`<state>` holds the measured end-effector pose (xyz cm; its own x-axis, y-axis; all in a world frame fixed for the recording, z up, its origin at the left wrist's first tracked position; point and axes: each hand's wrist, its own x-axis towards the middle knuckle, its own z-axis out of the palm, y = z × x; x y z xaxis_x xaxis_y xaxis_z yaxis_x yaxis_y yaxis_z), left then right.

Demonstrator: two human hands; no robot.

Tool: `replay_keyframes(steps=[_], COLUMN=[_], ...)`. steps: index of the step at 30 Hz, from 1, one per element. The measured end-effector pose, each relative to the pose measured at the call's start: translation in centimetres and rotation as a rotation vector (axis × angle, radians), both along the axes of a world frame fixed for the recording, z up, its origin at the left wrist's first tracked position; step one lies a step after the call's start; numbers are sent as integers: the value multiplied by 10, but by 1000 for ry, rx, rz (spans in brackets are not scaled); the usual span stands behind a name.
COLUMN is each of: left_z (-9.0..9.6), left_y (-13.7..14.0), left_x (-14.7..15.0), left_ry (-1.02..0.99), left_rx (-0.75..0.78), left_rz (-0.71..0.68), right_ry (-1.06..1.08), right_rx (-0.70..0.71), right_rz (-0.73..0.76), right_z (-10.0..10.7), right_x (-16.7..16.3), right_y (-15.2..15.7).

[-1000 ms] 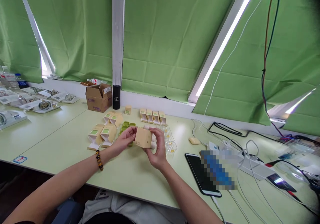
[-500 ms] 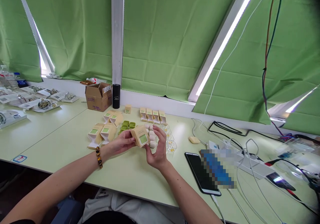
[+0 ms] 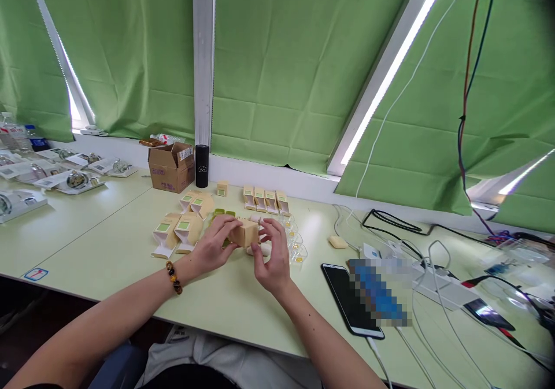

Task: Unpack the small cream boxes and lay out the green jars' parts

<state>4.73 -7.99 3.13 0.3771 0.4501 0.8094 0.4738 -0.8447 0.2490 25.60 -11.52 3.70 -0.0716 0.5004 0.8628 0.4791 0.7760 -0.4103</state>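
Observation:
A small tan cardboard box [image 3: 245,234] is held up above the table, its plain sides facing me. My left hand [image 3: 217,243] grips it from the left, fingers on top and thumb below. On its right side, the fingertips and thumb of my right hand [image 3: 273,255] close in against it. Behind the hands lie green square cups [image 3: 223,213], mostly covered. Pale rounded pieces [image 3: 260,250] sit under and beside the box, partly hidden by my right hand. Clear cups with yellow centres [image 3: 296,245] stand just right of that hand.
Open windowed boxes [image 3: 189,226] lie at left, and a row of similar boxes [image 3: 265,199] stands at the back. A carton [image 3: 170,169] and black tumbler [image 3: 202,166] are near the wall. To the right are a phone [image 3: 349,299], a power strip [image 3: 440,288] and cables.
The small box has been turned, so its green window no longer faces me. My left hand has shifted over its top, and my right fingers have moved in closer to it.

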Motion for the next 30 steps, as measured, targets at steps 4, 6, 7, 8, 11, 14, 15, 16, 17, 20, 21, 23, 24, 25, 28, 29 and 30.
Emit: replay_keyframes(steps=[4,6,7,8,11,14,15,16,17,20,21,23,24,25,28,29,30], left_z=[-3,-3,-3,-3,-2,-2,-2,-2,-2,-1,0,2,4,5,8,9,10], left_y=[-4,-5,-5,-5,-6,-5,-5,-4,-4,-3,-3,-4,-4,-5,-8,-9,-10], left_x=[2,3,3,3,4,4,4,4,4,3,3,2,2,3,4,4,5], left_ry=[111,141,151,158,171,149,133,114,95,66,72,104,121,134,146,145,144], left_rx=[78,108,121,130,132,78,53,31,13,5,14,35,42,44,35,29,22], left_rz=[38,56,66,74,79,67,62,56,49,6,-14,-41,-43,-39,-7,2,10], right_ry=[-97,-128,-142,-154,-166,-124,-96,-61,-22,106,143,197,208,208,154,125,95], right_rx=[-14,-15,-11,-6,11,50,69,82,84,33,13,-7,-4,5,64,103,151], right_rz=[-35,-52,-58,-62,-71,-65,-64,-65,-67,-64,-63,-73,-82,-93,-150,-186,-224], right_z=[-1,-1,-1,-1,-3,-3,-3,-2,-2,-3,-4,-4,-4,-3,2,4,6], right_x=[-2,-2,-3,-3,-4,-2,-1,0,1,4,4,5,6,7,11,12,14], right_y=[-4,-4,-4,-4,-2,0,1,2,3,8,9,12,13,14,14,15,15])
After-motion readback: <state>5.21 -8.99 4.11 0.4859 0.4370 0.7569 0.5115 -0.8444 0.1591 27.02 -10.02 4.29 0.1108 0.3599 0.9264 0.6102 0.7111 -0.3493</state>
